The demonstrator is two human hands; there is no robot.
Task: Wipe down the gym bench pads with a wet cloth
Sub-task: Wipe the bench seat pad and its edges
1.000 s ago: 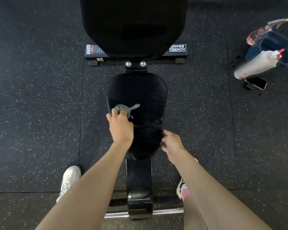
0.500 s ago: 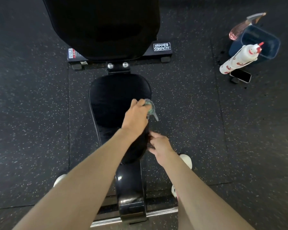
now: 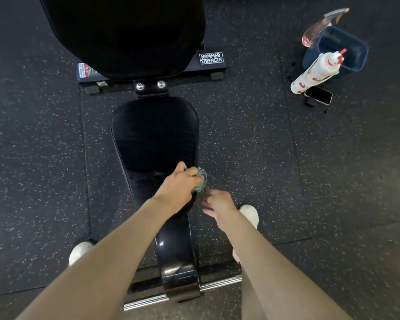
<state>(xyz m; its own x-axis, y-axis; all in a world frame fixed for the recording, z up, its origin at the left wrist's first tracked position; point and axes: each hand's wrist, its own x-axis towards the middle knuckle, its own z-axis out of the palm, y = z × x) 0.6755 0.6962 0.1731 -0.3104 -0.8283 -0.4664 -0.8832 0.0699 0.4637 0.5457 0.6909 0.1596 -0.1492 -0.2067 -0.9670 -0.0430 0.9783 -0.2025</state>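
Our left hand (image 3: pixel 178 188) clutches a green mesh cloth (image 3: pixel 200 180) at the black padded seat's (image 3: pixel 155 135) right edge; our right hand (image 3: pixel 218 202) hangs slack beside it. A white spray bottle (image 3: pixel 316 70) leans on a blue plastic bin (image 3: pixel 353 63).

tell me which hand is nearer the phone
Right. The right hand hangs beside the seat pad's right edge, on the phone's side; the left hand grips the cloth at that edge, farther off.

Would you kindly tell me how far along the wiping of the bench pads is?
Done, apparently: faint streaks mark the black padded seat near its narrow end. In hand: the left hand grips the teal patterned cloth at the seat's right edge. Left: the large black back pad shows no streaks I can see.
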